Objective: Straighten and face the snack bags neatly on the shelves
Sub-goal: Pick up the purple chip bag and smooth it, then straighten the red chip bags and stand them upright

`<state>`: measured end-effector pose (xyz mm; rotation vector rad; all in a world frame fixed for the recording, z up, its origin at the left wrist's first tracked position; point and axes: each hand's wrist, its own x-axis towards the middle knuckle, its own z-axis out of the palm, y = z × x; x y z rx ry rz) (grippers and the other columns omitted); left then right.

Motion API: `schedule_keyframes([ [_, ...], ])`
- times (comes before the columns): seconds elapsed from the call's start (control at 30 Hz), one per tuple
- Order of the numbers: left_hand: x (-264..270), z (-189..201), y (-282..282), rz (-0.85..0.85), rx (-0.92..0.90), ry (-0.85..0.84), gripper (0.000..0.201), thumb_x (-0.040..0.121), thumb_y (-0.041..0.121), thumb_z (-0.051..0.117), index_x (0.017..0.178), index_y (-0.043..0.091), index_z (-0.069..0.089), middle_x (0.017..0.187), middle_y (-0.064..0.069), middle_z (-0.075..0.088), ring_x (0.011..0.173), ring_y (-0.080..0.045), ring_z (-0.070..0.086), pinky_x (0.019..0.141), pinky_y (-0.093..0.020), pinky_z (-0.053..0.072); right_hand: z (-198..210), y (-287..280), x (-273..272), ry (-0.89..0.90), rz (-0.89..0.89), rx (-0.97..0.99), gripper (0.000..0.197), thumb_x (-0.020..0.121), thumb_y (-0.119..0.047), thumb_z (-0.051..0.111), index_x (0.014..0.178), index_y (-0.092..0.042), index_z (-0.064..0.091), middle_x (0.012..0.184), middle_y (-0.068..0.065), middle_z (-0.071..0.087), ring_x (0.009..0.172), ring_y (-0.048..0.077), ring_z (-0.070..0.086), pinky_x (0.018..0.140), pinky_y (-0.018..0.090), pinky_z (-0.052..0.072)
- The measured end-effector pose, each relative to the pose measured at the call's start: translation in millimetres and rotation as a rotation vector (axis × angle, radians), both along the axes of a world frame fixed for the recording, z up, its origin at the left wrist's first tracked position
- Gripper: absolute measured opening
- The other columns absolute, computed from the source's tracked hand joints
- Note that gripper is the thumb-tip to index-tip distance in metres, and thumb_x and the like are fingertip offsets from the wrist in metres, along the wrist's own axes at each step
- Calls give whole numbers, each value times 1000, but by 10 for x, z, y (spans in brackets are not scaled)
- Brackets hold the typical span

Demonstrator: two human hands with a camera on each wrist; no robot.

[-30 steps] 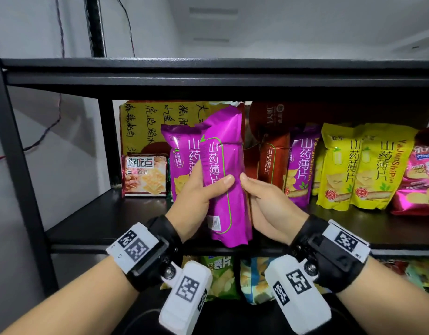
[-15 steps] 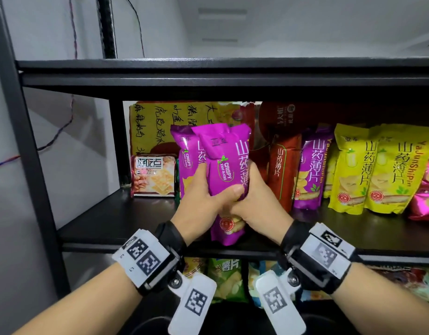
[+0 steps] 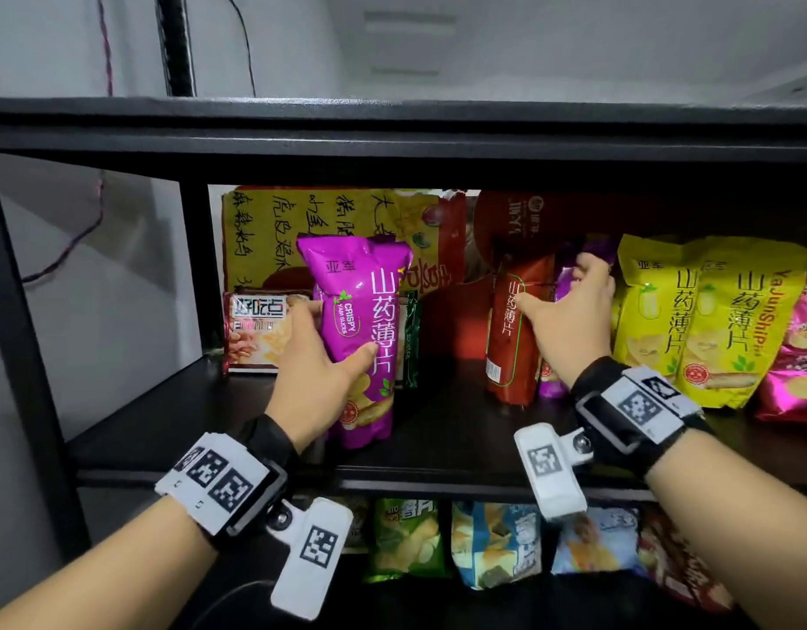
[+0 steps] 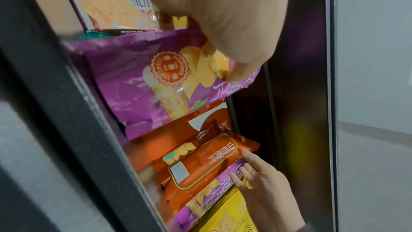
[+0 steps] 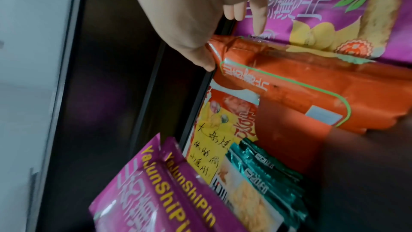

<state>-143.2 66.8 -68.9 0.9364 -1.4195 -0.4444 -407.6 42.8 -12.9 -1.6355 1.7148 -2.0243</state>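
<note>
The left hand (image 3: 320,379) wraps the lower half of a purple bag (image 3: 360,329), thumb across its printed front and fingers hidden behind — a firm hold that keeps the bag upright and facing out on the middle shelf (image 3: 438,452). The right hand (image 3: 570,320) reaches further back, to the right of that purple bag, where it grips the top of an orange bag (image 3: 513,329): thumb on the near face, fingers curled over the upper seam and touching a second purple bag (image 3: 563,284) packed just beside it.

These are puffed foil packets, so I judge them light, soft and slick, with brittle chips inside that a hard squeeze would crush. The crimped top seam or the two side edges look like the safest places to take hold; the glossy middle will likely slide under the fingers, and a bag set down on its narrow bottom may topple.

Counting outward from the held purple bag: three purple bags can be made out, since the right wrist view shows another tucked directly behind it. One orange bag stands turned edge-on. Two yellow bags (image 3: 692,320) stand right of the orange one, then one pink bag (image 3: 797,356) at the frame edge. Left of the purple bag sits one cracker pack (image 3: 256,329). Four bags show on the lower shelf.
</note>
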Motion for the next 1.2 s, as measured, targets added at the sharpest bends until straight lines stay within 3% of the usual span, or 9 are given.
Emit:
schedule_keyframes([
  [0.2, -26, 8, 26, 7, -18, -41, 58, 84, 4, 76, 123, 18, 35, 114, 9, 62, 91, 10, 67, 70, -8, 52, 65, -256, -11, 22, -2, 159, 87, 68, -37, 87, 132, -3, 38, 128, 17, 57, 120, 34, 54, 100, 46, 47],
  [0.37, -31, -24, 104, 2, -48, 14, 78, 79, 8, 82, 133, 23, 28, 135, -6, 52, 111, -7, 65, 93, -26, 56, 60, -316, 104, 72, 8, 245, 63, 67, -35, 80, 113, -4, 52, 112, 17, 65, 107, 37, 61, 92, 45, 51],
  [0.5, -34, 27, 216, 226, -218, -24, 98, 71, 31, 90, 144, 21, 25, 140, 0, 36, 129, -5, 43, 112, -25, 35, 31, -259, 189, 99, 63, 231, 52, 65, -39, 75, 103, -7, 59, 104, 13, 66, 99, 33, 61, 87, 45, 52],
  [0.57, -74, 95, 325, 283, -382, -45, 91, 73, 39, 82, 143, 24, 26, 142, -1, 35, 135, -13, 38, 115, -31, 31, 12, -179, 238, 20, 125, 180, 51, 66, -37, 75, 104, -9, 54, 97, 5, 65, 89, 26, 64, 73, 36, 53],
  [0.73, -344, 266, 572, 103, -632, -172, 60, 81, 14, 68, 135, 7, 42, 135, -9, 45, 127, -25, 47, 103, -30, 40, -47, 76, 348, -57, 225, 75, 56, 69, -35, 78, 108, -14, 44, 85, -6, 61, 74, 10, 62, 56, 26, 46],
  [0.83, -562, 255, 620, -63, -545, -343, 48, 84, 18, 62, 130, 9, 49, 131, -3, 50, 127, -17, 48, 104, -29, 42, -130, 178, 406, -65, 225, 73, 68, 64, -41, 85, 109, -15, 40, 89, -8, 59, 82, 13, 62, 61, 24, 42],
  [0.97, -816, 193, 551, -214, -173, -349, 72, 86, 42, 65, 146, 12, 38, 144, 4, 46, 134, -3, 43, 112, -30, 39, -185, 301, 433, -53, 327, 160, 111, 50, -41, 89, 139, -18, 27, 131, 6, 51, 120, 23, 54, 100, 39, 47],
  [1.07, -912, 195, 460, -341, -73, -241, 80, 84, 61, 56, 148, 20, 31, 134, 28, 49, 125, 14, 46, 104, -16, 41, -207, 438, 385, 59, 497, 132, 85, 68, -13, 79, 140, -16, 35, 131, 8, 54, 117, 23, 58, 99, 44, 50],
  [1.2, -991, 242, 353, -322, -61, -37, 74, 80, 63, 59, 138, 25, 34, 110, 36, 62, 108, 11, 60, 88, -10, 47, -197, 592, 318, -122, 512, -16, 47, 70, -31, 58, 116, -21, 55, 103, -4, 62, 91, 6, 61, 76, 23, 50],
])
